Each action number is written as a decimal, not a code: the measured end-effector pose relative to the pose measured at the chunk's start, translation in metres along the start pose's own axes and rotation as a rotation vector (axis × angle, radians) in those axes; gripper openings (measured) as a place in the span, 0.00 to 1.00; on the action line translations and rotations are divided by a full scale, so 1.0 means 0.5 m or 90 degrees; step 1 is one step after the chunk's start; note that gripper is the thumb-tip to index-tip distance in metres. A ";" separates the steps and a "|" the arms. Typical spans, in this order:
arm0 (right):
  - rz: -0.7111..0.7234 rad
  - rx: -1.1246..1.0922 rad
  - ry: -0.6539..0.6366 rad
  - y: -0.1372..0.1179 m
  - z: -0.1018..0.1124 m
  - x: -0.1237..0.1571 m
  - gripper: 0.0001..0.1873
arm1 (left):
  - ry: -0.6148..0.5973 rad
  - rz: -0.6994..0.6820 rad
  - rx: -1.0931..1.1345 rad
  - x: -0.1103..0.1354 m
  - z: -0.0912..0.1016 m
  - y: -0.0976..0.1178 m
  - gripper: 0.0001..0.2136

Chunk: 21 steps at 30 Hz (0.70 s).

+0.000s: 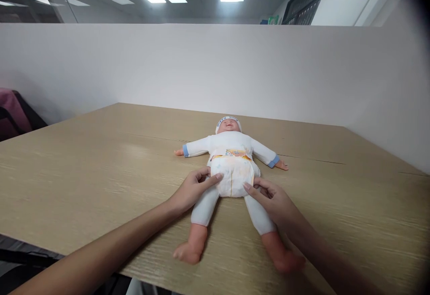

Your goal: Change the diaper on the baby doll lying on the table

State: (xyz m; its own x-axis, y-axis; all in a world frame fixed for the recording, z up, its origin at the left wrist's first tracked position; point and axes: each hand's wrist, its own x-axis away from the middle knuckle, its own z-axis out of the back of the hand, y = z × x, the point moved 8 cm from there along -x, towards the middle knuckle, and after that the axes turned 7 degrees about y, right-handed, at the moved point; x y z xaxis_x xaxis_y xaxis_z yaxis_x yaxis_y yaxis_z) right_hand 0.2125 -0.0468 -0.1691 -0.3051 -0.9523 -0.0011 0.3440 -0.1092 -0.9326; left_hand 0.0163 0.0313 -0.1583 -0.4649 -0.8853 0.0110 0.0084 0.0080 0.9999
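A baby doll (230, 143) in a white suit with blue cuffs and a white headband lies on its back, arms spread and feet toward me. Round its hips sits a white diaper (231, 174) with an orange-edged, printed waistband. My left hand (195, 187) pinches the diaper's edge at the left leg opening, thumb on top and fingers curled beneath. At the opposite leg opening, my right hand (268, 196) pinches the other edge in the same way. The fingertips under the diaper's edges are partly hidden.
The doll lies on a wooden table (101, 165) with thin seams across its top. A pale partition wall (188, 66) rises behind it. At the far left is a pink and black bag or chair back (15, 111), cut off by the frame.
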 end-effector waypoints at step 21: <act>-0.046 -0.139 -0.016 -0.004 -0.018 0.015 0.19 | -0.001 0.093 0.129 -0.002 0.011 -0.009 0.24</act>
State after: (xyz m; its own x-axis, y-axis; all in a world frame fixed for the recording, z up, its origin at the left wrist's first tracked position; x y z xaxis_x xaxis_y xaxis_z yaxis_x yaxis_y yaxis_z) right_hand 0.2017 -0.0510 -0.1705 -0.2991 -0.9513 0.0750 0.1205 -0.1156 -0.9860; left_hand 0.0119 0.0346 -0.1629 -0.4735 -0.8671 0.1550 -0.1023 0.2289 0.9681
